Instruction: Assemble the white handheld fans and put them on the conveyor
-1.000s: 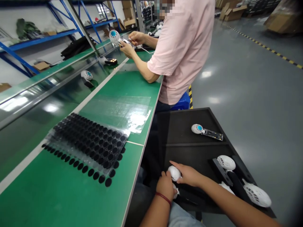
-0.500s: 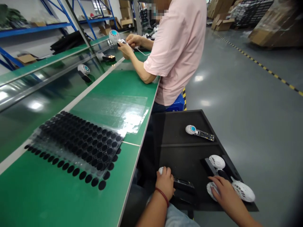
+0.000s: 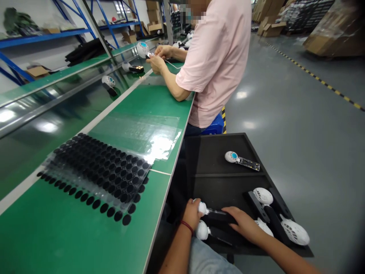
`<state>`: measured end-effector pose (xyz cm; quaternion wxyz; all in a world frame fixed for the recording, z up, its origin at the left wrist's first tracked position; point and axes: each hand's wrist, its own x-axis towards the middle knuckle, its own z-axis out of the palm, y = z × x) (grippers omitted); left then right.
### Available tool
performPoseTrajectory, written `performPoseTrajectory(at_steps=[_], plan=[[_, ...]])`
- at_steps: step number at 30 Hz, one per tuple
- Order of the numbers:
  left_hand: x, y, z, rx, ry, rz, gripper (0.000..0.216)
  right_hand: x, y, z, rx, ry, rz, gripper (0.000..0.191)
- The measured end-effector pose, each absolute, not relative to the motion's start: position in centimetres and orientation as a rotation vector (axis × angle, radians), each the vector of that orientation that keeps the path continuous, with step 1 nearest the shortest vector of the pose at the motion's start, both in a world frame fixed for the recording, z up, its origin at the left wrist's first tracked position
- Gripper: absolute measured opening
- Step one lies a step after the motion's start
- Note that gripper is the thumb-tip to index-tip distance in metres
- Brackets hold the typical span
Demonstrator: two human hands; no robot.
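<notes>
A left hand (image 3: 191, 215), a red cord (image 3: 187, 225) at its wrist, grips the white round head of a black-handled device (image 3: 202, 207) low over a black tray (image 3: 216, 190); its fingers hide part of that head. The right hand (image 3: 245, 225) is spread at the far end of the handle, thumb and fingers parted; whether they close on it cannot be told, dark handle merging with dark tray. Just beside, nearer the wearer's denim-clad leg (image 3: 212, 262), lies a second white-headed device (image 3: 202, 230), its black handle hard to make out. Right of the hands, more white vented heads (image 3: 295, 231) and black handles crowd together, one head partly covered by the right forearm. Beyond the tray's divider lies a device with a blue centre (image 3: 242, 160). On the green bench (image 3: 76, 232) at left, sheets of black discs (image 3: 99, 167) lie near glare-washed clear film (image 3: 137, 131). Farther off, a pink-shirted co-worker (image 3: 216, 64), head cut off by the top edge, holds another device (image 3: 142, 49), its handle mostly hidden by fingers.
</notes>
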<state>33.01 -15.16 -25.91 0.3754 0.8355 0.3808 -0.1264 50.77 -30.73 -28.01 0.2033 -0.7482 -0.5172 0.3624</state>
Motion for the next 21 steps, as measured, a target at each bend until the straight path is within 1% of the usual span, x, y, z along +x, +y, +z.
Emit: performPoseTrajectory(at_steps=[3,6,7,9,11,14,16,18,20,21], plan=[[32.7,-15.2,-25.9,2.093,1.049,-0.387,0.049,52.0,-30.3,-25.2,-2.057,-1.376,0.966,0.037],[32.3,-15.4,-25.5,2.079,1.017,-0.55,0.062,52.8,-29.6,-21.3,-2.02,-1.343,0.871,0.035],[32.2,-15.5,-25.4,2.076,0.979,-0.63,0.062,52.8,-29.2,-20.2,-2.015,-1.347,0.846,0.037],[32.4,-15.7,-25.1,2.075,0.884,-0.799,0.053,51.8,-28.3,-19.1,-2.008,-1.399,0.831,0.041],[32.6,-15.9,-24.8,2.093,0.812,-0.935,0.041,49.5,-27.1,-19.9,-2.0,-1.502,0.846,0.045],[32.8,-15.9,-24.6,2.122,0.799,-1.075,0.036,45.0,-25.4,-23.5,-2.031,-1.64,0.849,0.047],[32.4,-15.8,-24.6,2.109,0.846,-1.153,0.033,42.6,-24.6,-26.0,-2.092,-1.669,0.82,0.043],[31.9,-15.5,-24.6,2.115,0.91,-1.16,0.034,41.6,-24.5,-27.6,-2.131,-1.68,0.781,0.038],[31.7,-15.4,-24.4,2.198,0.95,-1.041,0.043,42.3,-25.4,-28.1,-2.173,-1.679,0.72,0.038],[31.8,-15.5,-24.4,2.261,0.938,-0.942,0.048,43.3,-26.4,-28.0,-2.214,-1.669,0.679,0.04]])
